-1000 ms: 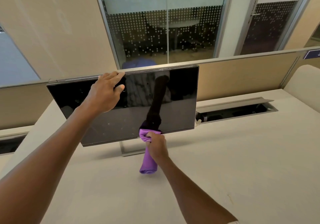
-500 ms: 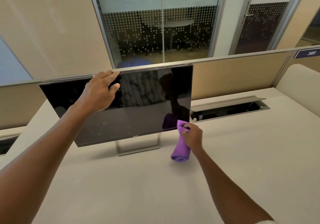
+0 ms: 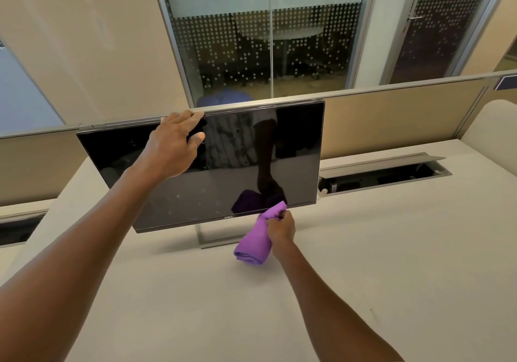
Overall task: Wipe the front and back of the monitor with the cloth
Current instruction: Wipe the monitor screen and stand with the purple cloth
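Item: flat-panel monitor (image 3: 223, 165), dark screen switched off, standing on a slim metal stand (image 3: 212, 237) on a pale desk (image 3: 363, 263), its back toward a beige partition (image 3: 391, 121); the panel is tilted, its left end lower in view than its right. Item: left hand (image 3: 174, 143), fingers hooked over the top edge of the monitor near its middle, thumb laid against the glass, holding the panel. Item: right hand (image 3: 279, 228), fingers curled round a purple cloth (image 3: 258, 238), gripping it near its upper end. The cloth's bunched top touches the lower bezel of the screen right of centre (a dim purple reflection shows in the glass just above); the rest hangs in a loose roll below the hand, just over the desk. Item: open cable tray (image 3: 391, 171), recessed in the desk to the right of the monitor. Item: dotted glass wall (image 3: 265, 39) beyond the partition.
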`<action>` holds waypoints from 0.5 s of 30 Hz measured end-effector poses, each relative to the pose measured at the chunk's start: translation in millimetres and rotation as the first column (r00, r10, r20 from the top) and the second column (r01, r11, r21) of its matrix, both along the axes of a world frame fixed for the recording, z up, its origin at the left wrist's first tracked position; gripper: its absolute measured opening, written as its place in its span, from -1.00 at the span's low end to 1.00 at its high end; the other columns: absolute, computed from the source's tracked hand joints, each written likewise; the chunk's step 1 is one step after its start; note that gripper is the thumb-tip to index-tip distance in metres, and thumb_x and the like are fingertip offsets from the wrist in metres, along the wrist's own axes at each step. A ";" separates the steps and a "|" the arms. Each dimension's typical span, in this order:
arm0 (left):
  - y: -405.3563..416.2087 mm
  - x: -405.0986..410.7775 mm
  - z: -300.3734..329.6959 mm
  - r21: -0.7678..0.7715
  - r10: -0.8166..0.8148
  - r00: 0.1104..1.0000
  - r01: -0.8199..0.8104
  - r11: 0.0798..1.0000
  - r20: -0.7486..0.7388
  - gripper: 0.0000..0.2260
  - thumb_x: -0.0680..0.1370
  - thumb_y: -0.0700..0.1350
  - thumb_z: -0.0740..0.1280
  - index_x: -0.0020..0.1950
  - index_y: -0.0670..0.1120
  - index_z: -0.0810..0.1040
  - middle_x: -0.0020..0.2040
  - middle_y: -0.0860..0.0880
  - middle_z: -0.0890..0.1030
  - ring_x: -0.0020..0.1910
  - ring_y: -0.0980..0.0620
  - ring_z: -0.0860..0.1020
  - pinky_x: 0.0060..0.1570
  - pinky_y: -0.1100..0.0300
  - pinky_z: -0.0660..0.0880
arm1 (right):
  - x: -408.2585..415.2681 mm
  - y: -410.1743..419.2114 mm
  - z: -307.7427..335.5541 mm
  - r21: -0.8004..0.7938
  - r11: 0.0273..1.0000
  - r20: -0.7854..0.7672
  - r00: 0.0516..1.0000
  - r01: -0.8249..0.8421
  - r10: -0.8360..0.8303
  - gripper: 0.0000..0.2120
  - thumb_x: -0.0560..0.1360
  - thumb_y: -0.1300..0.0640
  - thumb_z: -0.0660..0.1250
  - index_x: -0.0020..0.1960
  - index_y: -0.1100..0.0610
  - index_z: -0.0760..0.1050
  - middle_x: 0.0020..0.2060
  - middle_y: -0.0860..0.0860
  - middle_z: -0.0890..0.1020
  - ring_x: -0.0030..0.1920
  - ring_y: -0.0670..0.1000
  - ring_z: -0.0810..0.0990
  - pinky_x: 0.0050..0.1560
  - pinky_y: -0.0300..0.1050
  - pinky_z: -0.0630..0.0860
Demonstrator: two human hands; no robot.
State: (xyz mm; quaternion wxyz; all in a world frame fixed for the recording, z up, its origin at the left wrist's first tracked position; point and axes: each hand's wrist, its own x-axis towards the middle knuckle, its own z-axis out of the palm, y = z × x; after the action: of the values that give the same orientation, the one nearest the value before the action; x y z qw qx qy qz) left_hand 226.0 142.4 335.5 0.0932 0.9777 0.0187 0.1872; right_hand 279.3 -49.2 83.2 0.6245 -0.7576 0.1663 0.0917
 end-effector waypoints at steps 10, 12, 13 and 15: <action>1.6 1.4 -3.3 -0.023 -0.005 1.000 0.006 1.000 0.011 -0.55 0.65 -0.03 0.14 0.54 -0.03 0.21 0.48 0.00 0.30 0.49 -0.06 0.18 0.48 -0.10 0.09 | -34.1 83.7 -4.7 0.574 0.818 -0.239 0.949 -0.034 0.207 -0.73 0.58 0.34 0.17 0.19 0.09 0.46 0.06 0.09 0.58 0.05 0.10 0.57 0.03 -0.01 0.55; 2.3 1.4 -3.6 -0.024 -0.006 1.000 0.006 1.000 0.013 -0.55 0.65 -0.03 0.14 0.54 -0.04 0.21 0.48 0.00 0.30 0.50 -0.07 0.18 0.47 -0.10 0.08 | -31.6 79.0 -7.1 0.603 0.797 -0.255 0.944 -0.014 0.210 -0.75 0.59 0.29 0.18 0.22 0.11 0.48 0.09 0.11 0.60 0.07 0.13 0.59 0.07 0.05 0.58; 1.8 1.4 -3.5 -0.025 -0.006 1.000 0.007 1.000 0.017 -0.55 0.65 -0.03 0.14 0.54 -0.04 0.22 0.48 0.00 0.31 0.49 -0.08 0.18 0.47 -0.11 0.09 | -28.9 73.3 -8.8 0.608 0.794 -0.260 0.945 0.002 0.197 -0.75 0.60 0.27 0.19 0.23 0.13 0.50 0.09 0.13 0.61 0.08 0.15 0.60 0.10 0.10 0.58; 1.6 1.6 -3.4 -0.020 -0.008 1.000 0.009 1.000 0.025 -0.55 0.65 -0.03 0.15 0.53 -0.04 0.22 0.47 0.00 0.31 0.49 -0.07 0.18 0.46 -0.12 0.11 | -22.7 58.4 -9.1 0.638 0.769 -0.262 0.952 0.046 0.160 -0.74 0.59 0.27 0.19 0.24 0.18 0.51 0.09 0.18 0.62 0.11 0.21 0.60 0.16 0.20 0.55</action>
State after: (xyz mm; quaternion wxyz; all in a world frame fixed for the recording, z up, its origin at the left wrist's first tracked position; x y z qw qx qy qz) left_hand 227.6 144.0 332.1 0.1042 0.9744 0.0152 0.1987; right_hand 256.6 9.3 74.1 0.8080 -0.4827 0.1950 0.2759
